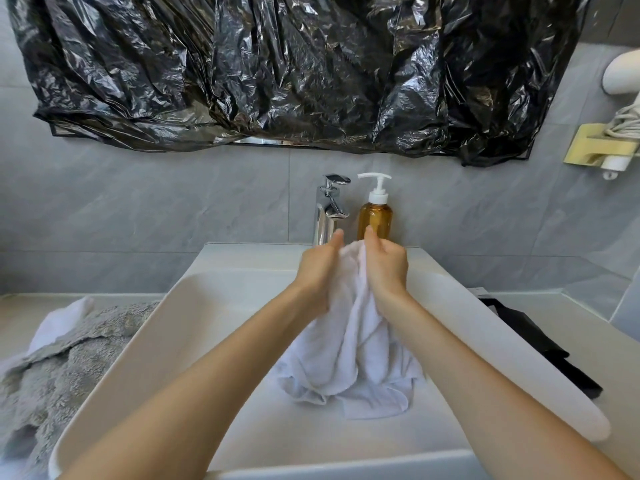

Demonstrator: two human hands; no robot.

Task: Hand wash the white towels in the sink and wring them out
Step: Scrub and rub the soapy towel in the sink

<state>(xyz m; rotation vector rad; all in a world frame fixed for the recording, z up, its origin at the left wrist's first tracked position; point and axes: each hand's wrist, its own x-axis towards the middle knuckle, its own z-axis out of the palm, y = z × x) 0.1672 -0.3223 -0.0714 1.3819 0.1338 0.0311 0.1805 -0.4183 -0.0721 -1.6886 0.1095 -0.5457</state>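
Observation:
A white towel (349,344) hangs bunched between my two hands over the white sink (194,306), its lower folds lying on the basin floor. My left hand (317,268) grips the towel's upper part from the left. My right hand (386,268) grips it from the right, thumb up, close against the left hand. Both hands are just in front of the chrome tap (329,209).
An amber pump soap bottle (375,216) stands right of the tap. A grey towel with a white cloth (59,368) lies on the counter to the left. A black object (540,344) lies right of the basin. Black plastic sheeting (277,71) covers the mirror above.

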